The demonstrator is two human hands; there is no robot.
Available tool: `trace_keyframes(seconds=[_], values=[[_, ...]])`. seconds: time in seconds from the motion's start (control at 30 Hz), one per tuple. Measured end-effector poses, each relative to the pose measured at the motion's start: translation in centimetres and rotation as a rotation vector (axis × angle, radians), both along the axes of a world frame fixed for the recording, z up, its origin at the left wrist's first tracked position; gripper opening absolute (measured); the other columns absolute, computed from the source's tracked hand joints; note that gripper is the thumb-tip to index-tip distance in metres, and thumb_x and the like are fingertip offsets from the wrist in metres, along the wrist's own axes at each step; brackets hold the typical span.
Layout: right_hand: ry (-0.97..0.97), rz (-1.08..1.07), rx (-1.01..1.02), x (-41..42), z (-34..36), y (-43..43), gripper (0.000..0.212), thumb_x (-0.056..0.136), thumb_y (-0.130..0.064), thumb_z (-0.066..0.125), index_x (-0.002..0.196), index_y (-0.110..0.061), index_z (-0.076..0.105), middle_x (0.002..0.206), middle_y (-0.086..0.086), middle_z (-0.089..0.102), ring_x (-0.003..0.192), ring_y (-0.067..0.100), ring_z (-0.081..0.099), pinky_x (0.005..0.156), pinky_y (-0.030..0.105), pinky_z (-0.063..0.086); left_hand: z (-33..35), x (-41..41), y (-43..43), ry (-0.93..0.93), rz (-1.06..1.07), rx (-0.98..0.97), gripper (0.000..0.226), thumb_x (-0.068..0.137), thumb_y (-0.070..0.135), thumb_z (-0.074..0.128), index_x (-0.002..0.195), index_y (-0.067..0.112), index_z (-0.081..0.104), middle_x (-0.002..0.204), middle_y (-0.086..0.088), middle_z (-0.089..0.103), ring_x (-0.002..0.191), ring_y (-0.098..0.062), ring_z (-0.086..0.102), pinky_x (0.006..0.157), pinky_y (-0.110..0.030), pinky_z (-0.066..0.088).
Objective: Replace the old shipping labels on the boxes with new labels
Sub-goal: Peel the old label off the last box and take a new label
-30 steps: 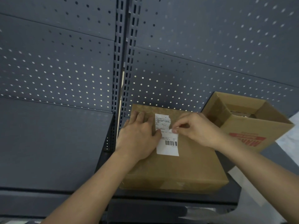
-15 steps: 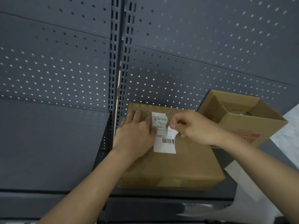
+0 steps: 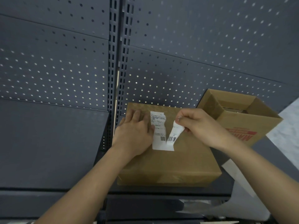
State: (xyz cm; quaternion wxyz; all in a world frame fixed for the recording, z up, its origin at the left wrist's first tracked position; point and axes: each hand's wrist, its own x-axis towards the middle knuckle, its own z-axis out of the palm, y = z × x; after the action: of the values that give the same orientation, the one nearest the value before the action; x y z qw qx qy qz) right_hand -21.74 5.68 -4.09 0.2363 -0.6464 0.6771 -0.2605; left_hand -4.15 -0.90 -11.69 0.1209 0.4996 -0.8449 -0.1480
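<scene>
A closed brown cardboard box [image 3: 169,164] lies flat on a dark shelf. On its top is a white shipping label [image 3: 157,126] with small print and a barcode. The label is torn lengthwise: its left part still sticks to the box, and its right strip [image 3: 174,135] is peeled up and curls off the cardboard. My right hand [image 3: 199,126] pinches the top of that strip between thumb and fingers. My left hand [image 3: 134,131] lies flat on the box, pressing beside the label's left edge.
An open cardboard box [image 3: 239,117] with red print stands tilted to the right, close behind my right hand. A grey perforated back panel [image 3: 178,62] rises behind. The dark shelf [image 3: 48,143] extends left. White sheets [image 3: 234,172] lie at the lower right.
My right hand has pulled up and to the right, tearing the label's right strip off the box down to the barcode. My left hand has stayed pressed on the box.
</scene>
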Motion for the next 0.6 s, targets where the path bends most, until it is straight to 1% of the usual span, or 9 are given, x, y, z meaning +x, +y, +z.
trace_keyframes(seconds=[0.07,0.1,0.2,0.3,0.33,0.47,0.6], values=[[-0.002,-0.013,-0.022,0.1,0.2,0.1,0.026,0.095,-0.018,0.057,0.070,-0.014,0.059,0.058,-0.007,0.046,0.055,0.007,0.039,0.057,0.029,0.031,-0.1,0.0,0.1,-0.002,0.001,-0.004,0.058,0.104,0.045,0.026,0.156,0.020,0.021,0.164,-0.004,0.013,0.152,-0.024,-0.004,0.119,-0.046,0.017],[0.004,-0.017,-0.031,0.2,0.2,0.2,0.025,0.095,-0.018,0.056,0.070,-0.014,0.059,0.055,-0.011,0.044,0.052,0.004,0.038,0.055,0.026,0.030,-0.1,0.0,0.0,-0.001,0.002,-0.006,0.058,0.104,0.045,0.026,0.156,0.020,0.022,0.164,-0.005,0.013,0.152,-0.024,-0.003,0.119,-0.045,0.017],[0.006,-0.038,-0.056,0.5,-0.1,0.3,0.027,0.094,-0.017,0.055,0.068,-0.016,0.056,0.051,-0.015,0.043,0.050,0.002,0.036,0.052,0.021,0.029,-0.1,0.0,0.0,0.003,0.005,-0.008,0.058,0.104,0.044,0.026,0.156,0.020,0.023,0.164,-0.005,0.014,0.152,-0.024,-0.002,0.119,-0.045,0.016],[-0.018,-0.059,-0.090,0.7,-0.5,0.6,0.026,0.094,-0.016,0.053,0.068,-0.015,0.055,0.052,-0.014,0.040,0.051,0.005,0.035,0.054,0.028,0.029,-0.1,0.0,0.0,0.012,0.008,-0.008,0.057,0.104,0.045,0.027,0.155,0.021,0.024,0.164,-0.005,0.013,0.152,-0.023,-0.003,0.119,-0.045,0.017],[-0.020,-0.062,-0.101,0.8,-0.6,0.6,0.026,0.094,-0.016,0.053,0.069,-0.014,0.055,0.052,-0.014,0.040,0.051,0.005,0.034,0.053,0.028,0.029,-0.2,0.1,0.0,0.014,0.010,-0.004,0.057,0.104,0.045,0.027,0.155,0.022,0.024,0.164,-0.004,0.013,0.152,-0.023,-0.003,0.119,-0.045,0.017],[-0.002,-0.066,-0.156,0.9,-0.7,1.2,0.024,0.094,-0.015,0.051,0.073,-0.006,0.055,0.055,-0.014,0.043,0.052,0.003,0.037,0.051,0.020,0.028,-0.3,0.0,-0.1,0.016,0.013,-0.011,0.056,0.103,0.045,0.026,0.156,0.024,0.023,0.164,-0.003,0.013,0.152,-0.022,-0.002,0.119,-0.044,0.018],[-0.008,-0.085,-0.187,1.1,-1.1,1.6,0.024,0.094,-0.016,0.048,0.074,-0.003,0.054,0.061,-0.008,0.043,0.056,0.004,0.038,0.055,0.025,0.031,-0.3,0.0,0.0,0.014,0.015,-0.019,0.057,0.103,0.045,0.027,0.156,0.023,0.023,0.164,-0.004,0.013,0.152,-0.023,-0.002,0.119,-0.044,0.019]])
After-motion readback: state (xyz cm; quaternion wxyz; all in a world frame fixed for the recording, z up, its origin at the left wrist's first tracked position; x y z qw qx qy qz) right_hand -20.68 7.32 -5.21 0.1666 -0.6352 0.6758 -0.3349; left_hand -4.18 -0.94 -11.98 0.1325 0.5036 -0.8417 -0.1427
